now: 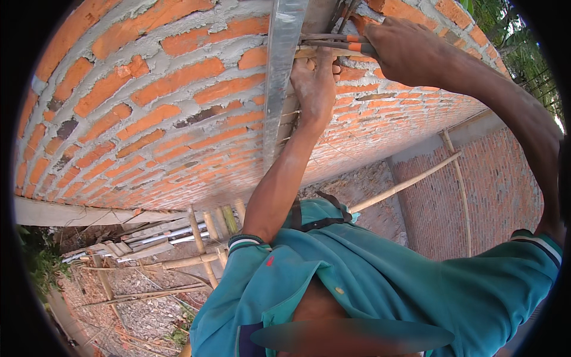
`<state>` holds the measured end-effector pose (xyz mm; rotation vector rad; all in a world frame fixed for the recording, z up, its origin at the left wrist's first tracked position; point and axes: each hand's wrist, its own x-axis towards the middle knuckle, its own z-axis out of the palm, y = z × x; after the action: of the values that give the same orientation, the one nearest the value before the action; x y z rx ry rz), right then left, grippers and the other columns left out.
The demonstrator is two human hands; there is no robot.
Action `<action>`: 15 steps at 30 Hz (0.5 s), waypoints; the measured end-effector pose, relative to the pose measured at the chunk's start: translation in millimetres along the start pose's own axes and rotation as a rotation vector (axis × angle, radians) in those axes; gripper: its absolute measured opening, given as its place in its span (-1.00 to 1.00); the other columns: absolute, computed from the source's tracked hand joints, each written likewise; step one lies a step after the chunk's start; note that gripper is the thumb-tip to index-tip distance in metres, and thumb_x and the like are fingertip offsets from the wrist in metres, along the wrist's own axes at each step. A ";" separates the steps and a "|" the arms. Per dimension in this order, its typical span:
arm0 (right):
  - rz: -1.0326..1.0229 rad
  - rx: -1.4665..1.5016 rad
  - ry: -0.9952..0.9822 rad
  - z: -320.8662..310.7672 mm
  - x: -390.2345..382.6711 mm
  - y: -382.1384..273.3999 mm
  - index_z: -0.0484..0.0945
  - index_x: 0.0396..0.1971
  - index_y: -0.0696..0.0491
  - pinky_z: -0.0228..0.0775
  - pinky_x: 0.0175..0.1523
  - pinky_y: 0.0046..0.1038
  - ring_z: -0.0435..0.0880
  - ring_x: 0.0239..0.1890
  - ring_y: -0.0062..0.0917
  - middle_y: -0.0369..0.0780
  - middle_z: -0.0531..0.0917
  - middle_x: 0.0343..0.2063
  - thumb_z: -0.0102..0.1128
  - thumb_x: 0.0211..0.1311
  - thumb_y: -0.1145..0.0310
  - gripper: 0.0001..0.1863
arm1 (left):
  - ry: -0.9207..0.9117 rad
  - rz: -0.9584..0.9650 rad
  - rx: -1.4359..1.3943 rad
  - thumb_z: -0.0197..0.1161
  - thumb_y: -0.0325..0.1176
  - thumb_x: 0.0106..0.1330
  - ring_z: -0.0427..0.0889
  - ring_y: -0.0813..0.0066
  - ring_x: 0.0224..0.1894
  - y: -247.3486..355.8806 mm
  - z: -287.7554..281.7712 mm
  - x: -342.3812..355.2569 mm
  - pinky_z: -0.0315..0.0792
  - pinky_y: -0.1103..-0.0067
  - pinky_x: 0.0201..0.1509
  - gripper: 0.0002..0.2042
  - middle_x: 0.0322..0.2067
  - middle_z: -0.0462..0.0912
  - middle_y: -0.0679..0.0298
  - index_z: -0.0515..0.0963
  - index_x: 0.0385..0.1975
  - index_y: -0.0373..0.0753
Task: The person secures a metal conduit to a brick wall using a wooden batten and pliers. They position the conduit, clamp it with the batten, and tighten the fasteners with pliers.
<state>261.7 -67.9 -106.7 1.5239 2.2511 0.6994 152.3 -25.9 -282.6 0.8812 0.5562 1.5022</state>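
So your right hand (404,52) is wrapped round the handles of those long pliers (355,47), and their far end sits up by the right edge of the metal channel (282,77) on the brick wall (172,83). Your left hand (315,92) is just below, fingers bent in, but I can't tell what it's pinching, if anything. Looks to me like you're at the gripping or twisting step. Next move probably calls for a steady left, fingertips clear of the bite.
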 end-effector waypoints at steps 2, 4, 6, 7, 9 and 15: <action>0.000 -0.028 0.122 9.8 -6.7 2.7 0.55 -0.18 0.21 0.42 -0.17 -0.05 0.63 -0.35 -0.24 -0.01 0.62 -0.46 0.09 0.56 0.25 -0.71 | -0.010 -0.009 0.002 0.30 -0.10 0.50 0.67 0.52 -0.32 0.6 -0.3 -0.9 0.62 0.60 -0.30 -0.56 -0.23 0.66 0.15 0.50 0.02 -0.45; 0.012 0.076 0.100 13.5 -11.1 6.8 0.55 -0.21 0.21 0.42 -0.22 -0.05 0.62 -0.41 -0.24 -0.01 0.61 -0.53 0.07 0.57 0.29 -0.73 | -0.031 0.010 -0.028 0.26 -0.16 0.52 0.68 0.50 -0.33 1.8 -0.4 0.1 0.62 0.59 -0.30 -0.60 -0.23 0.66 0.13 0.51 0.02 -0.45; 0.043 0.182 -0.081 13.7 -16.8 11.1 0.55 -0.23 0.20 0.40 -0.29 -0.08 0.59 -0.49 -0.26 -0.03 0.59 -0.58 0.07 0.57 0.28 -0.73 | -0.047 -0.020 0.029 0.22 -0.21 0.52 0.68 0.50 -0.32 4.0 -2.3 1.4 0.62 0.59 -0.31 -0.64 -0.23 0.67 0.12 0.51 0.02 -0.45; 0.032 0.245 -0.123 12.7 -17.6 14.9 0.55 -0.24 0.20 0.40 -0.32 -0.10 0.58 -0.52 -0.26 -0.04 0.58 -0.60 0.07 0.57 0.28 -0.73 | -0.056 -0.024 0.048 0.21 -0.24 0.53 0.68 0.50 -0.32 4.8 -2.4 2.2 0.61 0.59 -0.31 -0.66 -0.22 0.67 0.12 0.52 0.03 -0.45; 0.042 0.166 0.052 19.1 -22.3 10.4 0.57 -0.24 0.19 0.41 -0.38 -0.12 0.56 -0.58 -0.22 -0.05 0.58 -0.62 0.10 0.52 0.31 -0.76 | -0.065 -0.033 0.066 0.19 -0.27 0.52 0.68 0.51 -0.34 7.2 -2.9 3.3 0.60 0.60 -0.31 -0.68 -0.23 0.68 0.11 0.52 0.03 -0.45; 0.145 0.395 0.228 48.1 -47.7 -6.1 0.56 -0.25 0.20 0.47 -0.34 -0.07 0.66 -0.50 -0.11 0.00 0.66 -0.55 0.08 0.48 0.40 -0.83 | -0.069 -0.073 0.184 0.24 -0.18 0.50 0.71 0.50 -0.35 8.6 -6.1 0.2 0.60 0.59 -0.31 -0.62 -0.30 0.70 0.10 0.52 -0.02 -0.47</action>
<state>300.1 -103.9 -149.7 1.8886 2.5854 0.5072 142.2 -25.9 -279.5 1.0405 0.6761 1.3649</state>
